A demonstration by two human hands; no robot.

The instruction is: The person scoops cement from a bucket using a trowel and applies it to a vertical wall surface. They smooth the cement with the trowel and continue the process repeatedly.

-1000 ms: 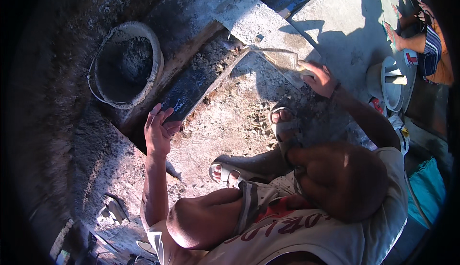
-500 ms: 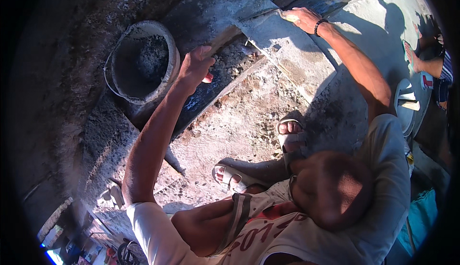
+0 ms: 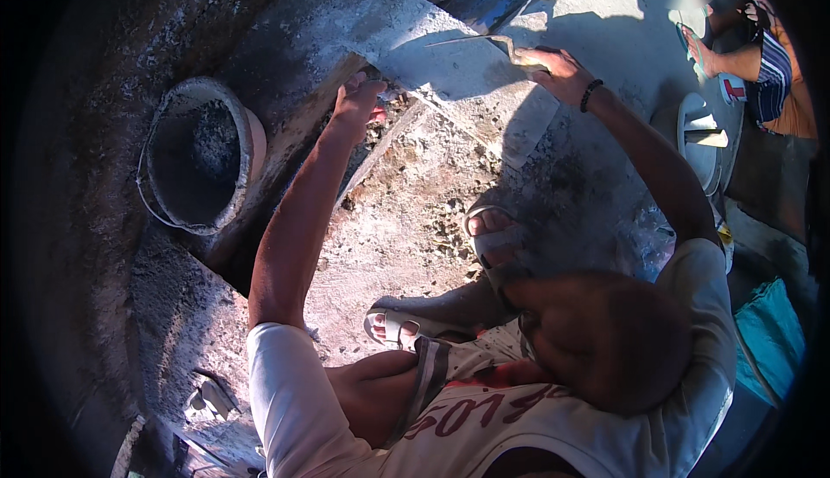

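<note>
My right hand [image 3: 558, 73], with a dark beaded bracelet at the wrist, is closed around the handle of a trowel [image 3: 508, 44]. The trowel's thin blade is seen nearly edge-on, pointing left above a grey slab [image 3: 450, 76]. My left hand [image 3: 356, 102] is at the far end of a wooden plank [image 3: 298, 119], fingers curled. A small red patch shows beside those fingers; what it is, and whether the hand grips the plank, is unclear. Left of this hand stands a bucket [image 3: 258, 143] with a dark grey, mortar-like mix inside.
My sandalled feet [image 3: 402, 327] are on rough, crumb-strewn ground [image 3: 389, 236]. At the right are a white round basin [image 3: 702, 154] and a teal sack [image 3: 769, 331]. Another person's legs in striped shorts [image 3: 765, 72] are at the upper right. A rough wall [image 3: 86, 175] runs along the left.
The view has shifted, so the bucket appears farther left and lower. The trowel has lifted off the slab's far edge, its blade now visible. My left hand is nearer the plank's far end.
</note>
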